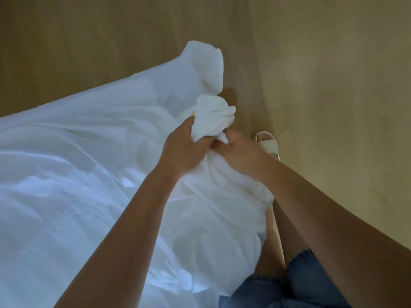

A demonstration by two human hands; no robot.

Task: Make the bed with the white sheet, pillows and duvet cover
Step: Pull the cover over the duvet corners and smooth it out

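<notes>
Got a bunched corner of the white cover (211, 117) in my left hand (182, 147), fingers curled tight round the wad. Right hand (239, 155) just beside it, touching, fingers tucked into the same cloth below the wad; looks like a grip, though the fingertips are hidden in the folds. Can't tell for sure if this is the sheet or the duvet cover; reads like a cover corner with filling stuffed in.

To do it well, I think: keep the corner pinched through both layers, pull outward toward the bed edge, then shake so the rest settles flat. Don't let go of the wad before the seam lines up.

Cloth is thin, soft, bright white, heavily creased. It spreads across the bed (66, 174) to my left, one loose flap sticking up past my hands over the wood floor (333, 85). A small yellow spot shows by my left thumb. My sandal (266, 142) is on the floor just past my right hand.
</notes>
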